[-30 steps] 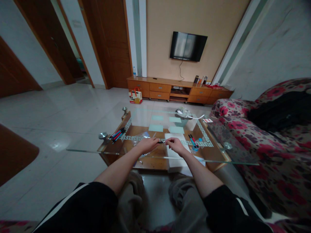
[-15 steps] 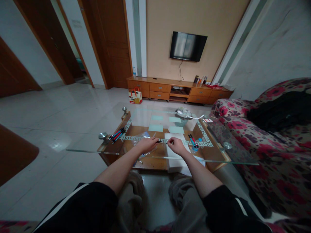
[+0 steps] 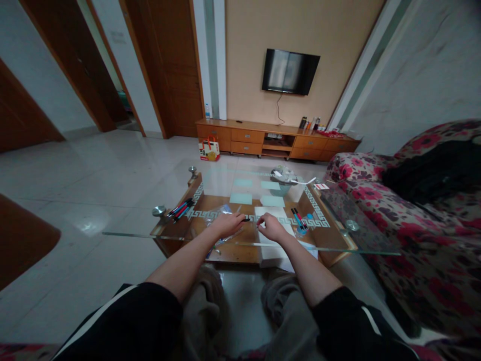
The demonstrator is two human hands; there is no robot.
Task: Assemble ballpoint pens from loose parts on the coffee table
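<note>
Both hands meeting over the glass table (image 3: 210,235), a black pen (image 3: 247,219) between them.

My left hand (image 3: 227,223) pinches the pen; my right hand (image 3: 271,227) is curled at its 3 o'clock, contents untellable. Pen could roll off (slick glass). The basket (image 3: 281,186) at 12 o'clock holds white scraps.
</note>
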